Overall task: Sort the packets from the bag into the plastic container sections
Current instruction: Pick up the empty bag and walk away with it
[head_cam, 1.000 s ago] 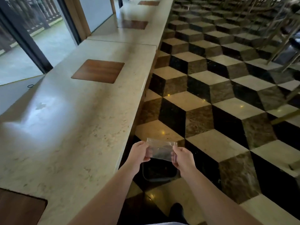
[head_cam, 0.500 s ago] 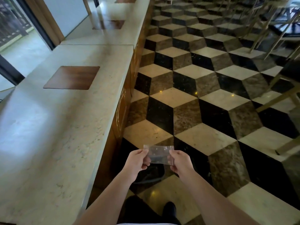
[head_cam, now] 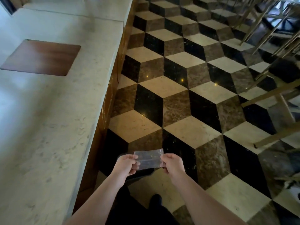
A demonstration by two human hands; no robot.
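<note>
A small clear plastic zip bag [head_cam: 148, 159] is stretched between both hands over the floor, low in the middle of the view. My left hand [head_cam: 125, 164] pinches its left edge. My right hand [head_cam: 172, 164] pinches its right edge. The bag looks flat, and I cannot tell whether anything is inside. No plastic container and no packets are in view.
A long pale stone counter [head_cam: 48, 119] with a square wooden inset [head_cam: 40, 57] runs along the left. The floor [head_cam: 186, 103] has a black, brown and cream cube pattern. Chair and table legs [head_cam: 267, 95] stand at the right. My dark shoe [head_cam: 155, 200] shows below the hands.
The view has swung to the right, so the counter sits further left and more floor shows. Both hands still hold the clear bag in the same way.
</note>
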